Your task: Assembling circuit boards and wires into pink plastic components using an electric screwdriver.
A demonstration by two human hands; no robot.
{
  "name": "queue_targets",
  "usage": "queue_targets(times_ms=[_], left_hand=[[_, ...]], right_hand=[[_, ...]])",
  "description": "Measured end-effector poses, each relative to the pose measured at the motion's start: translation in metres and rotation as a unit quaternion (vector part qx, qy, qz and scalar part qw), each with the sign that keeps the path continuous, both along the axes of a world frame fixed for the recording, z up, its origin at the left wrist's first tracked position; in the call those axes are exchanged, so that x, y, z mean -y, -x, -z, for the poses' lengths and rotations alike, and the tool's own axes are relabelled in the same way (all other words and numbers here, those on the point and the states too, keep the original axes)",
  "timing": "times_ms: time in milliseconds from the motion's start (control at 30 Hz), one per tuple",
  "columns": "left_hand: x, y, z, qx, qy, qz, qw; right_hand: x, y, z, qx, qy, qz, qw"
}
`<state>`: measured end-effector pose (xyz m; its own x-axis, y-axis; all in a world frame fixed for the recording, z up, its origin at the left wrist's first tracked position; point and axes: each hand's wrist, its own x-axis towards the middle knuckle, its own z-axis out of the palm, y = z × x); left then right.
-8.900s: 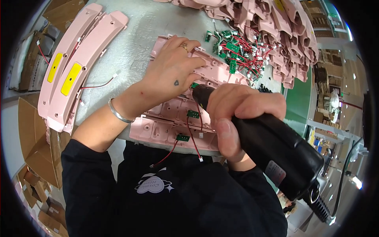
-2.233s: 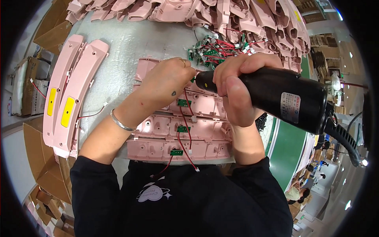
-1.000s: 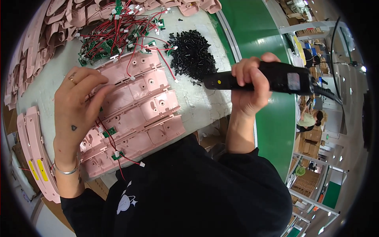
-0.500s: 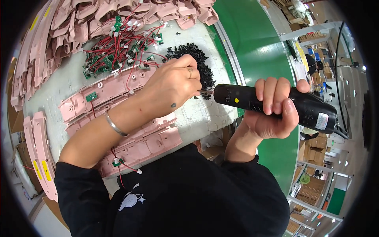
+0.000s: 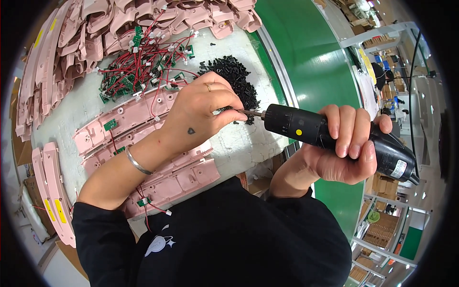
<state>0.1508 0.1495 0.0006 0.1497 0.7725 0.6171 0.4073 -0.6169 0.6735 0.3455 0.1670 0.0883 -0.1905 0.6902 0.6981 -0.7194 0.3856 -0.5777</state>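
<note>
My right hand [image 5: 351, 143] is wrapped round a black electric screwdriver [image 5: 299, 125], held level with its bit toward the left. At the tip of the thin bit [image 5: 253, 113], the thumb and forefinger of my left hand [image 5: 210, 100] are pinched together. Whatever lies between those fingertips is too small to make out. A heap of small black screws [image 5: 241, 79] lies just beyond my left hand. Under my left forearm are long pink plastic housings [image 5: 184, 179], partly hidden, some with a small green circuit board [image 5: 111, 125] and red wires.
A tangle of circuit boards with red wires [image 5: 143, 64] lies on the white work surface [image 5: 234, 143]. Many pink parts [image 5: 110, 24] are piled at the back, and two pink strips [image 5: 52, 191] lie at the left. A green belt-like surface [image 5: 311, 57] runs along the right.
My left hand has turned, so the pinching thumb and forefinger now show at the bit tip. The screwdriver has shifted slightly right and down.
</note>
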Motion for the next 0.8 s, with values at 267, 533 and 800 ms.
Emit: queue_targets(times_ms=[267,533,800], left_hand=[[0.007,0.003,0.001,0.044,0.017,-0.003,0.999],[0.009,0.001,-0.002,0.069,0.012,0.005,0.998],[0.014,0.007,0.0,0.073,0.011,-0.008,0.997]], right_hand=[[0.008,0.005,-0.003,-0.019,-0.002,0.016,1.0],[0.013,0.005,-0.009,-0.014,-0.014,0.025,0.999],[0.015,0.013,-0.009,-0.013,-0.014,0.022,1.0]])
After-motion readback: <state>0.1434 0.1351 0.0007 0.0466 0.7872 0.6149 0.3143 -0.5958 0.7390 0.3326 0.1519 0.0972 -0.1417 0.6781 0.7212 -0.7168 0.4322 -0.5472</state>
